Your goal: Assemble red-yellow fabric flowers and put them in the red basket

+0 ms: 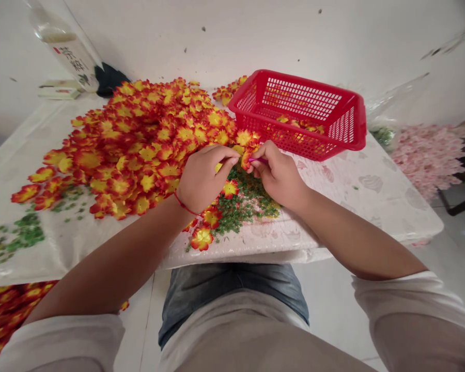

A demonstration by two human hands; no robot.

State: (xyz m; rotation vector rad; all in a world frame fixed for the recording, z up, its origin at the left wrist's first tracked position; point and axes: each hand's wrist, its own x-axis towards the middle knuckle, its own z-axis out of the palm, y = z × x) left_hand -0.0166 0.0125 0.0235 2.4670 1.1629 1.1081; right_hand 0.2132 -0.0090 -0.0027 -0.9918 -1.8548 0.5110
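My right hand (278,171) is closed around a thin purple stick-like tool (262,160), its exact kind hidden by the fingers. Against those fingertips sits a red-and-yellow artificial flower (245,159). My left hand (206,176), with a red cord on the wrist, pinches thumb to forefinger just left of that flower; what lies in the pinch is too small to make out. Beneath both hands spreads a patch of small green plastic pieces (242,206). A few loose flower heads (201,237) lie by the table's front edge. Left of my hands rises a large heap of similar flowers (139,150).
Behind my right hand stands a red plastic basket (298,137) with some flowers inside. A labelled bottle (72,54) is at the back left against the wall. More green pieces (27,232) lie at left. Pink flowers (428,157) stand beyond the table's right side.
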